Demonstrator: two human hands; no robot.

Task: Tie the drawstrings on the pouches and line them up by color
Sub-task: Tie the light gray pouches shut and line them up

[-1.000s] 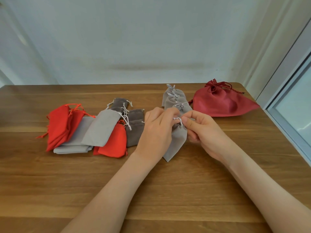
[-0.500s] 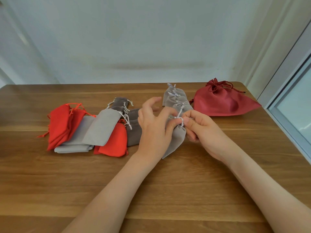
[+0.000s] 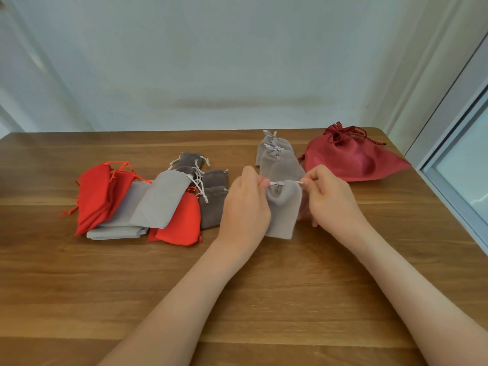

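A wooden worktop (image 3: 237,286) runs back to a pale wall (image 3: 237,62), with a window frame (image 3: 454,159) along its right side. Near the middle, the left hand (image 3: 245,207) and the right hand (image 3: 330,204) hold a light grey pouch (image 3: 284,210) between them, mouth toward the wall. Each grip is pinched on one end of the white drawstring (image 3: 286,183), which stretches straight across the gathered mouth of the pouch. Just behind it, a row of grey pouches (image 3: 277,157) with drawn mouths overlaps toward the wall. To the right of that row lies a big dark red bag (image 3: 351,162) with its cord bunched at the top. To the left sits a loose pile of red pouches (image 3: 97,191), flat pale grey pouches (image 3: 158,202) and dark grey pouches (image 3: 211,204) with white cords, all overlapping. Whether the held pouch touches the wood cannot be told.
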